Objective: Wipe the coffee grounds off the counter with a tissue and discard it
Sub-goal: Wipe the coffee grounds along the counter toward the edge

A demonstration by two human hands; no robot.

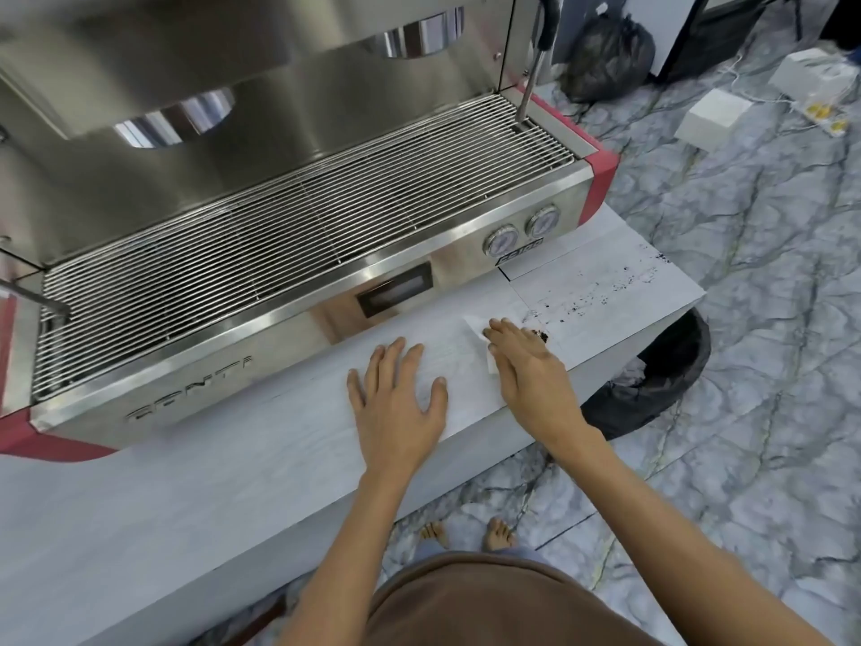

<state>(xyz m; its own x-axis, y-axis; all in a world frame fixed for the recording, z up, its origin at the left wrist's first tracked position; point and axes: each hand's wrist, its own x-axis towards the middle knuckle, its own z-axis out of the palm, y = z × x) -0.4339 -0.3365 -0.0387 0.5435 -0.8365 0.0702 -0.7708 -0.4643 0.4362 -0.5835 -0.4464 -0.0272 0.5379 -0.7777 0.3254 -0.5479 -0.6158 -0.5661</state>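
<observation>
A person is standing barefoot at a pale grey, wood-grained counter (pixel 233 468), both forearms reaching forward over it. The left hand (pixel 396 403) is lying flat on the counter top with its fingers straight and spread, gripping nothing. The right hand (pixel 531 366) is pressing down on a thin white tissue (pixel 477 335), fingers extended and close together on top of it; a corner of the tissue is sticking out beyond the fingertips towards the machine, and most of the sheet is hidden under the palm. A small dark clump of coffee grounds (pixel 542 337) is sitting right against the outer edge of the right hand, and more dark specks of scattered grounds (pixel 601 296) are lying across the counter farther towards its right end.

Behind the hands, a large stainless-steel espresso machine with red side panels (pixel 289 272) is taking up the rear of the counter, its wire drip grate facing up and 2 round pressure gauges (pixel 522 233) showing on its front near the right corner. A steam wand (pixel 536 62) is hanging down at the machine's right side. On the marbled floor beside the end of the counter, a round bin lined with a black bag (pixel 652 389) is standing partly under the counter edge. Farther back, a tied black rubbish bag (pixel 605 58) and 2 white boxes (pixel 713 121) are resting on the floor.
</observation>
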